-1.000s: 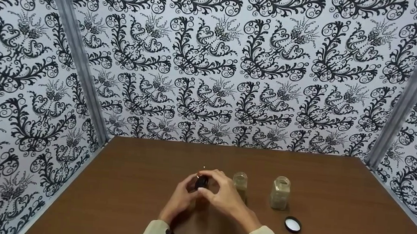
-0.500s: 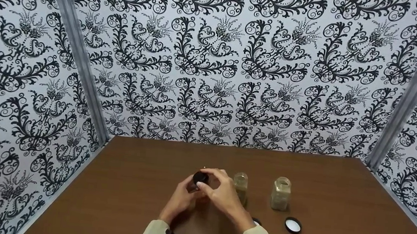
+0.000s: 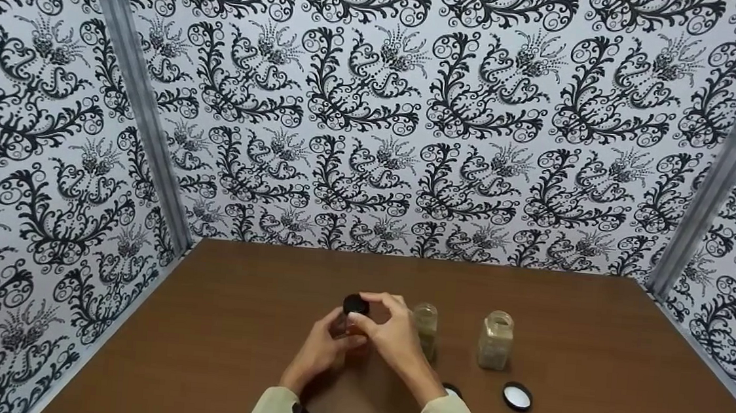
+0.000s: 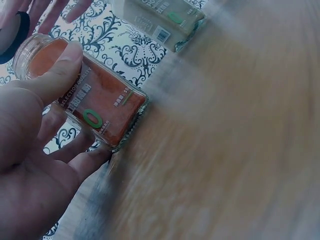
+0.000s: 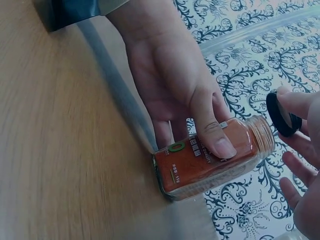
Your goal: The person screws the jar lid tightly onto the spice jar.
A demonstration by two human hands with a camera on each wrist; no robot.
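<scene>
My left hand grips a square glass spice jar of orange-red powder, thumb laid across its label. The jar stands on its base at the wood table, its threaded mouth uncovered. My right hand pinches a round black lid between thumb and fingers. In the right wrist view a small gap shows between lid and mouth, and the lid's pale inside faces the jar. From the head, the lid appears just above the jar, most of which the hands hide.
To the right stand two open glass jars, one with greenish contents, the other with pale powder. A black lid lies upturned near them; another lid is partly covered by my right sleeve. Patterned walls enclose the table.
My right hand has shifted slightly away from me, turning the black lid from edge-on to top-up over the jar. The lid by my right sleeve has come into view. My left hand stays nearly still.
</scene>
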